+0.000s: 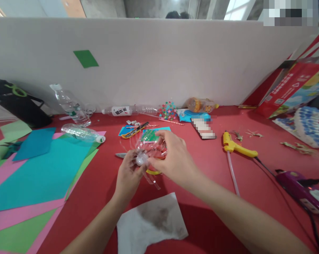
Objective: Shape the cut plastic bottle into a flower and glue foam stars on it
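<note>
Between my two hands is a clear plastic bottle top, its body cut into many thin strips that fan outward. My left hand grips it near the pale round neck. With thumb and fingers curled, my right hand pinches at the strips on the other side; which strip is between the fingertips I cannot make out. Under the strips lie scissors, of which a blade and part of a yellow handle show. Just behind is a utility knife on small blue and green sheets.
A yellow glue gun lies right, its cord running to a purple power strip. Coloured paper covers the left. Clear bottles, a black flask and a star-covered ball stand or lie behind. A stained white cloth lies in front.
</note>
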### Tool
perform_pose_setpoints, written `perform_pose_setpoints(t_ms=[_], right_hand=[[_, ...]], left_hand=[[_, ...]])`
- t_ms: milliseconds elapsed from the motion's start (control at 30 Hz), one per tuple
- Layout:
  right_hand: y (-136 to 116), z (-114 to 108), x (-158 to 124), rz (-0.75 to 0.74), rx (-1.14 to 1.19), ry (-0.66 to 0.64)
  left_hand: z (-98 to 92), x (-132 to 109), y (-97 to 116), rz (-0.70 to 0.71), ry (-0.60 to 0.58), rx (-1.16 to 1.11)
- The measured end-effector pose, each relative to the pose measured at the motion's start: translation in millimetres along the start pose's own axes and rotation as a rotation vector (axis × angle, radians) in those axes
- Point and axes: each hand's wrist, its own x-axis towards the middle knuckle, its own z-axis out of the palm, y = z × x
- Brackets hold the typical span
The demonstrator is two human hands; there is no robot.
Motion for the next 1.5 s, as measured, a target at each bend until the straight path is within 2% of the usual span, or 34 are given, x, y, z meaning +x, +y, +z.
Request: perform_pose_setpoints(t_ms=[167, 400, 667, 933, 1067, 1500], right_hand=[[2.5, 3.7, -0.7, -0.104, -0.061, -0.074], [5.5, 4.6, 1.2, -0.139, -0.08, -0.111], [10.9, 5.2, 3.9, -0.166, -0.089, -0.166], [17.2, 10.1, 3.2, -0.124, -0.106, -0.117], [16.3, 10.2, 2.6, -0.132, -0.114, -0.142], [13.8, 11.3, 2.5, -0.157, -0.165, -0.102]], left_hand=[[-0.6, -0.9, 1.9, 0.066, 0.012, 0.093], [-3.3, 1.8, 4.4, 0.147, -0.035, 0.194], [-2.5, 2.8, 1.6, 0.074, -0.038, 0.163], [-3.4, 4.3, -10.1, 0.02, -0.071, 0.126], [-4.1, 2.3, -9.0, -0.033, -0.08, 0.135], [-3.7, 1.5, -4.7, -0.003, -0.096, 0.118]])
